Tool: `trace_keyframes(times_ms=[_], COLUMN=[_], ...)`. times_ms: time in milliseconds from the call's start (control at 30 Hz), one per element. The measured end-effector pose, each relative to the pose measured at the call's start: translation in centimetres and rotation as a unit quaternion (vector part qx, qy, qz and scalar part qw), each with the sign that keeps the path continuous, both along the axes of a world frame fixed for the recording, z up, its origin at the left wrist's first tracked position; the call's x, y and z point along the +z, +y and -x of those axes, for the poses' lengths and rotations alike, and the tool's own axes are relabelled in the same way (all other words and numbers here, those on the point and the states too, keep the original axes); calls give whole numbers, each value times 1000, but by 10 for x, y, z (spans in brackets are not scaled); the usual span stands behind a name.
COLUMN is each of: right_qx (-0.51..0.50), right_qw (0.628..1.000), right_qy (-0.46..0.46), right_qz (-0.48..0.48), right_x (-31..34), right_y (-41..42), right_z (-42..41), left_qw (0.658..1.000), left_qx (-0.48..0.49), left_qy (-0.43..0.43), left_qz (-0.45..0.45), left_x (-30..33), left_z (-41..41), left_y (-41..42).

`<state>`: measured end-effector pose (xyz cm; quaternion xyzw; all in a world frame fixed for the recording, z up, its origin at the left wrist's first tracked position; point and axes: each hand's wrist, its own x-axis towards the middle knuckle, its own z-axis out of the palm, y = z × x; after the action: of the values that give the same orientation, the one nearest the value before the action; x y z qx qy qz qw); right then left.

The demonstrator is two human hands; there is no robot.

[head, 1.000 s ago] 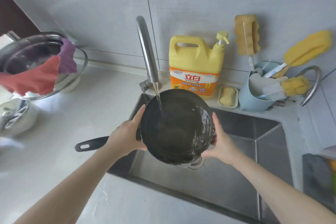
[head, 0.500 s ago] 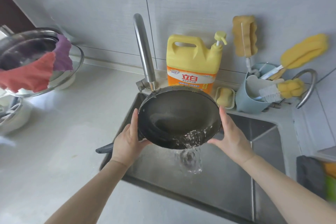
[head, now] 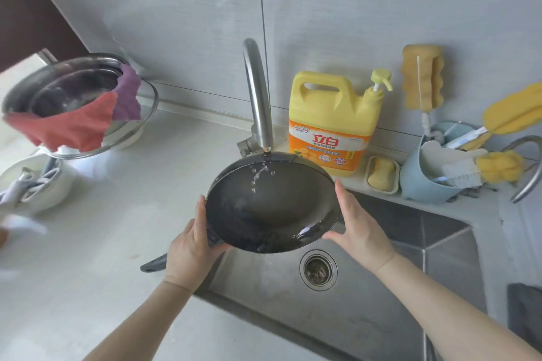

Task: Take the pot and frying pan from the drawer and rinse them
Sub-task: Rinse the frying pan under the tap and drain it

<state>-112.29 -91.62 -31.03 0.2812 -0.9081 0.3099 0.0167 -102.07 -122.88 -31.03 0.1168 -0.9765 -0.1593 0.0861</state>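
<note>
Frying pan (head: 271, 205): dark, round, wet inside, held in the air over the sink (head: 366, 316), tilted with its inside facing the camera. Its far rim sits just under the faucet (head: 258, 97) spout; droplets fall on the upper inner wall. Its dark handle (head: 154, 265) points down-left, over the sink's edge and behind the left wrist.
Left hand (head: 192, 252): grips the pan's lower-left rim, thumb on the inner side, fingers hidden behind the pan.
Right hand (head: 359, 228): flat against the pan's right rim, fingers straight, pressing it from the side.
Sink: steel, drain (head: 318, 269) just right of and below the pan.
Worktop (head: 102, 243): pale, left of the sink.
Pot (head: 73, 102): steel, at far left on the worktop, red and purple cloths (head: 79, 123) draped over its rim.
Detergent bottle (head: 333, 123): yellow, behind the pan against the wall.
Soap dish (head: 381, 174): beside the bottle.
Blue holder (head: 422, 182): right of the dish, with brushes and sponges.
</note>
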Motion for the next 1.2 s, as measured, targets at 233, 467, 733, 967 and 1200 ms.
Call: trace_keyframes(times_ms=[233,467,733,967,1200], right_qx=[-4,-40,-41,6,49], right_qw=[1000,999,999,1000,998], right_qy=[9,18,18,12,40], right_qz=[-2,24,8,4,4], right_x=[0,1,0,0,5], right_y=[5,40,45,11,-23], right_z=[0,-3,-3,0,7], left_qw=[1000,995,997,999,1000], left_qx=[-9,-77,-67,-28,10], left_qy=[7,54,43,24,11], left_qz=[0,20,-2,16,17], left_x=[-2,0,4,13,16], left_z=[2,21,18,2,-14], left_y=[4,30,37,6,-17])
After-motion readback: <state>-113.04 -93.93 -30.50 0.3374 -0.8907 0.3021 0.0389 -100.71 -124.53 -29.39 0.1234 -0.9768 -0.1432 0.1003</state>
